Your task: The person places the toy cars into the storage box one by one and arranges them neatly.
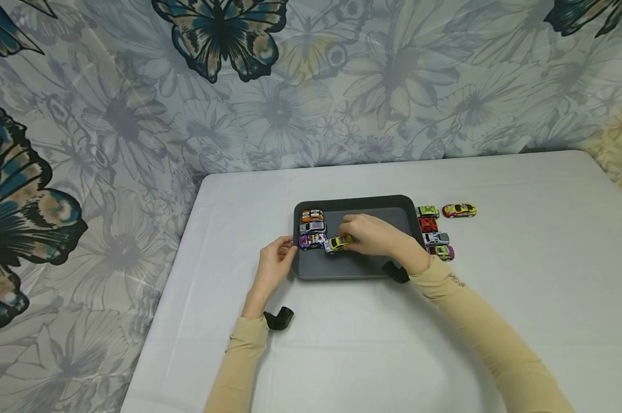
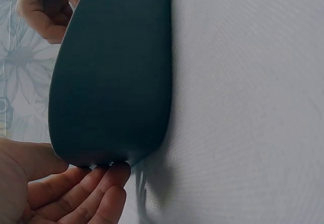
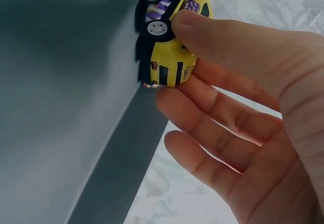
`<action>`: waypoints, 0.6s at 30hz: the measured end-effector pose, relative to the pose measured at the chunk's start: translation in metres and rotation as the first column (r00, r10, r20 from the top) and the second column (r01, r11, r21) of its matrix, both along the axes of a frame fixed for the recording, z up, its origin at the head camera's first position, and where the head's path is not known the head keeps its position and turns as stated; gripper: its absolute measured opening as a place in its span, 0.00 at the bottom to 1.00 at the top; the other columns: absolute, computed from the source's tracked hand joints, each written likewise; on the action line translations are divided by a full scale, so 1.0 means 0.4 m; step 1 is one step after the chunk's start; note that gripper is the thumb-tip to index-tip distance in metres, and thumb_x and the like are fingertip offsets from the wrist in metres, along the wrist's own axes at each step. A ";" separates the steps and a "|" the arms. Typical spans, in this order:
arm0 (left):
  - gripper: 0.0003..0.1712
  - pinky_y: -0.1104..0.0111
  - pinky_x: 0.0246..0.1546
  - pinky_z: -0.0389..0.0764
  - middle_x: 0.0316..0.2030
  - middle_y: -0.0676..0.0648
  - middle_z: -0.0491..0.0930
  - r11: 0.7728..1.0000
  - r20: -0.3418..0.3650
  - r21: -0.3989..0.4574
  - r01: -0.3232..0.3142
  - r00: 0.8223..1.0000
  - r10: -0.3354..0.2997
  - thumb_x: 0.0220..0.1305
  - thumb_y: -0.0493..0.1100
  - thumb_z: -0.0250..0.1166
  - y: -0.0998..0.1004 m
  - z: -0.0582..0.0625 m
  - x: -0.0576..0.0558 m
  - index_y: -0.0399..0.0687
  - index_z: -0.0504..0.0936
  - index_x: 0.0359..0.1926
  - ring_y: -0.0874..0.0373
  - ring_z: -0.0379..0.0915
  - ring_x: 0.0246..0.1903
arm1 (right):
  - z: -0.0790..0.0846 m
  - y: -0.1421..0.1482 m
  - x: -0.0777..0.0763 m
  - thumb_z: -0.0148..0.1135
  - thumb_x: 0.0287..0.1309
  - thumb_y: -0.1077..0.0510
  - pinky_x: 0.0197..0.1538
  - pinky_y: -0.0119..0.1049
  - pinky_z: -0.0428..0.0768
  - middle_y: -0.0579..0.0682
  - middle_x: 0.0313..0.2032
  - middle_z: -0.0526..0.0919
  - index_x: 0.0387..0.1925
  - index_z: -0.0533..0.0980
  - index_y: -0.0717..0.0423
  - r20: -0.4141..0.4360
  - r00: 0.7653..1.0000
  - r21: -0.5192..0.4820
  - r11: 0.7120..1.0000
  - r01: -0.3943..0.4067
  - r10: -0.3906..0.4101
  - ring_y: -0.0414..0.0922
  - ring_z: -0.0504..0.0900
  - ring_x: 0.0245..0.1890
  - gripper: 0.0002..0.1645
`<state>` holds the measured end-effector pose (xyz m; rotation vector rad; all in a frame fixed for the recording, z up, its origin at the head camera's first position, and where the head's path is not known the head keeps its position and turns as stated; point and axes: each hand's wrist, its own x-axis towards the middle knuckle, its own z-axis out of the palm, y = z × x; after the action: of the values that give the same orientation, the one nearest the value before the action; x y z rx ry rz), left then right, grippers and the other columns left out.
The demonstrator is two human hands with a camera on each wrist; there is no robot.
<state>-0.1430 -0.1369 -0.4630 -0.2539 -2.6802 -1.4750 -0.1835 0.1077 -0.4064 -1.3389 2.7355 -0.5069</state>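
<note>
My right hand pinches a yellow toy car just over the dark grey tray. In the right wrist view the thumb lies on the side of the yellow car, with fingers behind it. Beside it in the tray, a purple-and-white toy car, a silver one and an orange one form a column along the left wall. My left hand holds the tray's left edge, thumb at the rim and fingertips against the outer wall.
Right of the tray, a column of toy cars stands on the white table: green, red, light blue-grey and a green-and-purple one. A yellow-and-red car stands farther right. A butterfly-patterned cloth hangs behind.
</note>
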 end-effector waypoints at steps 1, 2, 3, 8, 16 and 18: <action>0.15 0.67 0.36 0.82 0.36 0.37 0.79 1.000 0.000 0.002 -0.002 1.000 0.002 0.62 0.33 0.59 0.000 0.001 0.000 0.29 0.76 0.49 0.50 0.79 0.34 | -0.001 -0.005 0.000 0.70 0.47 0.61 0.34 0.34 0.78 0.50 0.31 0.76 0.33 0.80 0.59 0.004 1.000 0.007 1.000 -0.002 0.002 0.43 0.77 0.29 0.10; 0.15 0.67 0.35 0.82 0.36 0.37 0.79 1.000 -0.003 0.002 -0.001 1.000 0.001 0.62 0.33 0.59 0.000 0.001 0.001 0.29 0.76 0.49 0.50 0.79 0.34 | -0.001 -0.011 0.000 0.71 0.47 0.61 0.34 0.34 0.79 0.50 0.31 0.76 0.33 0.80 0.59 0.010 1.000 0.011 1.000 -0.005 0.005 0.43 0.77 0.29 0.10; 0.15 0.67 0.35 0.82 0.36 0.37 0.79 1.000 -0.006 0.006 -0.001 1.000 0.001 0.62 0.33 0.59 0.000 0.001 0.001 0.29 0.76 0.49 0.50 0.79 0.34 | -0.002 -0.016 0.000 0.71 0.47 0.61 0.34 0.34 0.79 0.50 0.31 0.77 0.34 0.81 0.59 0.015 1.000 0.016 1.000 -0.006 0.006 0.43 0.78 0.30 0.10; 0.14 0.67 0.35 0.82 0.36 0.37 0.80 1.000 -0.020 0.027 0.000 1.000 0.000 0.61 0.31 0.59 0.002 0.001 0.000 0.28 0.77 0.48 0.49 0.79 0.33 | -0.009 -0.039 -0.003 0.71 0.47 0.60 0.35 0.34 0.78 0.50 0.32 0.78 0.35 0.81 0.58 0.031 0.999 0.037 0.999 -0.008 0.007 0.42 0.77 0.30 0.11; 0.14 0.67 0.34 0.82 0.35 0.37 0.80 1.000 -0.015 0.031 -0.001 1.000 0.002 0.61 0.32 0.59 0.002 0.000 0.000 0.28 0.77 0.48 0.49 0.79 0.32 | -0.011 -0.069 -0.007 0.71 0.47 0.59 0.32 0.33 0.76 0.49 0.30 0.77 0.33 0.81 0.59 0.056 0.998 0.048 0.999 -0.005 0.002 0.39 0.74 0.27 0.11; 0.14 0.67 0.34 0.82 0.35 0.37 0.80 1.000 -0.015 0.029 -0.004 1.000 0.004 0.61 0.32 0.59 0.001 -0.001 0.000 0.29 0.77 0.48 0.49 0.79 0.32 | -0.011 -0.077 -0.009 0.71 0.47 0.59 0.32 0.33 0.76 0.49 0.31 0.77 0.33 0.81 0.59 0.062 0.998 0.053 0.999 -0.001 -0.002 0.39 0.74 0.27 0.11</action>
<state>-0.1431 -0.1364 -0.4633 -0.2567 -2.6443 -1.5038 -0.1871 0.0770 -0.4108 -1.2881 2.6806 -0.4645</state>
